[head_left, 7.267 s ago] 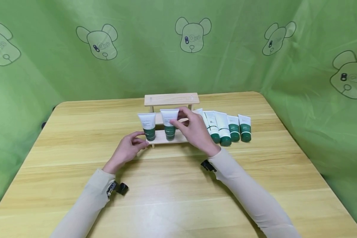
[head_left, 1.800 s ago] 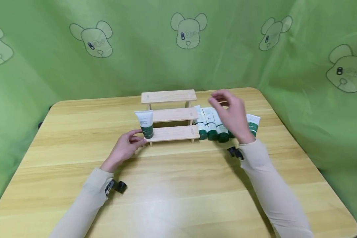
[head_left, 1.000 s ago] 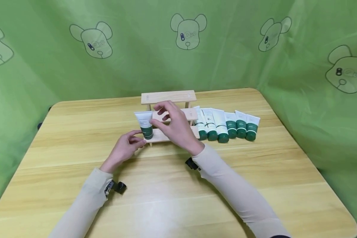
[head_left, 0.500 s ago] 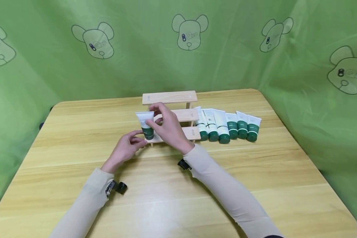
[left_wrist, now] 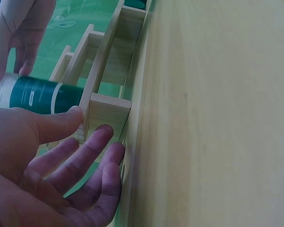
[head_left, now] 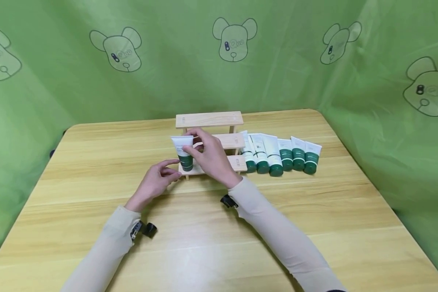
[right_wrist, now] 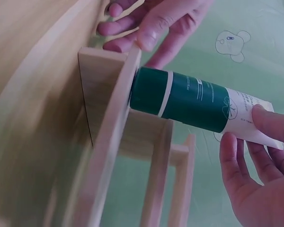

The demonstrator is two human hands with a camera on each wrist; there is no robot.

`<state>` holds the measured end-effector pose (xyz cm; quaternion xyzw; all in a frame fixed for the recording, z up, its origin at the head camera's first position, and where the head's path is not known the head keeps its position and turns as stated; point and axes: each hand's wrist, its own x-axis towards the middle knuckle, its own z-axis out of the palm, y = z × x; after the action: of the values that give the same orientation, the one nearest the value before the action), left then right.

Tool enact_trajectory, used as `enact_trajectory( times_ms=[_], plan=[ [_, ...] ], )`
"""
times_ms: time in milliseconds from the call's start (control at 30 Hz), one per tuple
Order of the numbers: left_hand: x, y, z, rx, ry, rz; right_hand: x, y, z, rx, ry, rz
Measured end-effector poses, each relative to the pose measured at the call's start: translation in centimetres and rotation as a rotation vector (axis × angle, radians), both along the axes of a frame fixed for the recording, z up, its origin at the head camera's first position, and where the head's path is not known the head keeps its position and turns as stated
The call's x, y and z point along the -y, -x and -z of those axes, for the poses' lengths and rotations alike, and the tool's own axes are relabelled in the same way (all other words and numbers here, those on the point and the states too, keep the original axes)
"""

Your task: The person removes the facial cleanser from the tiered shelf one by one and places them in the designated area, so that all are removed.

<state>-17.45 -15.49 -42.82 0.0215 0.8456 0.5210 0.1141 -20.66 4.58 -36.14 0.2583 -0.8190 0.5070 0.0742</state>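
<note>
A white-and-green cosmetic tube (head_left: 186,159) stands cap down at the left end of the bottom step of a three-step wooden stand (head_left: 209,119). My right hand (head_left: 213,158) pinches its white upper part between thumb and fingers; the right wrist view shows this grip on the tube (right_wrist: 194,99) closely. Beside the stand's left end is my left hand (head_left: 157,180). In the left wrist view the left hand's thumb (left_wrist: 61,124) touches the bottom step's corner near the cap, while the other fingers (left_wrist: 97,142) spread loosely by the step's end.
Right of the stand, a row of several white-and-green tubes (head_left: 275,156) lies on the wooden table (head_left: 204,235). The leftmost of them is close against the stand's right end. A green curtain (head_left: 168,89) printed with bear heads surrounds the table's back and sides.
Earlier the right hand held a second tube on the bottom step; that tube now lies in the right-hand row. The right hand came back, pinched the remaining tube and shifted it slightly right.
</note>
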Motion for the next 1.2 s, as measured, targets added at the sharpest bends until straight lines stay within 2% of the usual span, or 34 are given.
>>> enact_trajectory(
  times_ms=[200, 467, 900, 1200],
  plan=[
    [0.0, 0.0, -0.1, 0.003, -0.003, -0.003, -1.9, -0.1, -0.6, 0.018, -0.006, 0.045],
    [-0.1, -0.1, -0.1, 0.007, -0.01, -0.005, -5.4, 0.2, -1.6, 0.046, 0.061, 0.119],
    [-0.2, -0.3, -0.1, 0.019, -0.017, -0.007, -11.6, 0.6, -5.5, 0.072, 0.199, 0.303],
    [-0.1, -0.3, -0.2, 0.012, -0.015, -0.004, -16.8, 0.2, -7.5, 0.015, 0.298, 0.455]
  ],
)
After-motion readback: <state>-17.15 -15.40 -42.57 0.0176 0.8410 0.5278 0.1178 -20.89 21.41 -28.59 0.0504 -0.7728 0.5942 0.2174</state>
